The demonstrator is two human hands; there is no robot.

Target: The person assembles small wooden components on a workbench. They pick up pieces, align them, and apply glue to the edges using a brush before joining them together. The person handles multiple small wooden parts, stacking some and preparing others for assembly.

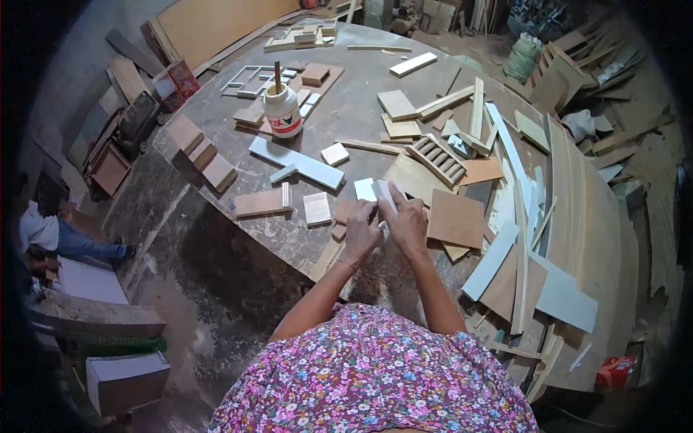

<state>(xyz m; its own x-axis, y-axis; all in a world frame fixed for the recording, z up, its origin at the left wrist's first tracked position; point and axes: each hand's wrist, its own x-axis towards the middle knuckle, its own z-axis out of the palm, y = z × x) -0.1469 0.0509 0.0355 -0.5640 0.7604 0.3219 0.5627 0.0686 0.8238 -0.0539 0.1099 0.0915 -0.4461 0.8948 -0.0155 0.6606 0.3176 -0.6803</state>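
Close together at the near edge of the worktable (339, 94), my two hands meet around a small pale flat piece of wood (390, 193). My right hand (406, 222) is closed on it from the right. My left hand (360, 229) is closed beside it, fingertips near a small light stub; whether it grips the same piece is hard to tell. Just beyond my left fingers lies a white square block (365, 190). A ridged pale block (316, 208) and a brown block with a grooved end (261, 203) rest to the left.
A white glue jar (282, 115) with a stick in it stands beyond a long white board (297, 163). To the right are a slatted wooden piece (437, 160), a brown square panel (456, 219) and several loose strips. A person (61, 231) sits at far left.
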